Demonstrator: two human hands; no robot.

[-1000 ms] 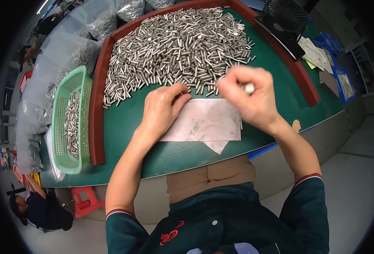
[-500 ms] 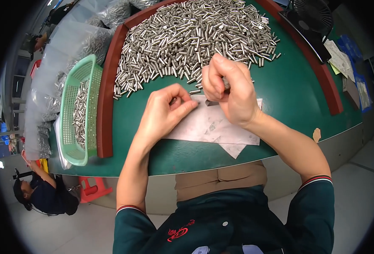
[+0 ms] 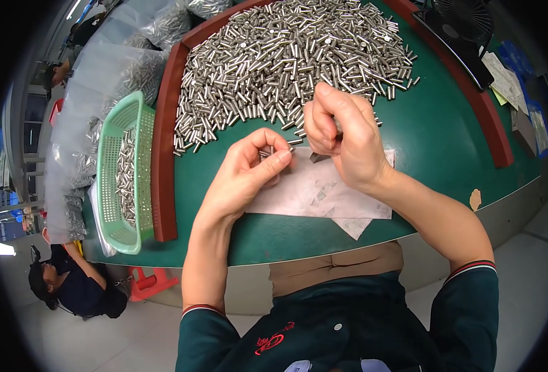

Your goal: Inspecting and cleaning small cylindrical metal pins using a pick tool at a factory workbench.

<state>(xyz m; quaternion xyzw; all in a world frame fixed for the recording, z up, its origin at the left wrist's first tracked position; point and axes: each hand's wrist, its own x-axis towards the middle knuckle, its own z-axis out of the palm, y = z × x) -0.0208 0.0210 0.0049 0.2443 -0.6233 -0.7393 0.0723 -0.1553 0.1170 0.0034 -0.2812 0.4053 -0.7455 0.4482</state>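
On the green-topped counter (image 3: 447,142), just in front of the big heap of short shiny metal cylinders (image 3: 286,62), lies a worn sheet of whitish paper (image 3: 314,195), and both hands work right above it. The left hand (image 3: 243,173) is closed in a pinch, thumb against forefinger, on one small metal pin (image 3: 266,152) at the paper's far edge. The right hand (image 3: 342,139) is curled shut over the paper's far right part, and a dark metal end (image 3: 319,157) pokes out below its fingers; what else it grips I cannot tell.

Pins like these look stiff, smooth and light singly, though the heap would be heavy. Being round and polished, they would likely roll and slip, so a fingertip pinch across the middle of the shaft seems the surest hold.

Left of the heap, a reddish-brown raised rail (image 3: 162,167) borders the counter, and beyond it sits a light green plastic basket (image 3: 109,180) with more pins inside. Clear plastic bags of pins (image 3: 119,68) pile up further left. Right of the heap stands a black fan (image 3: 466,25). Another person (image 3: 69,285) crouches on the floor below the basket.
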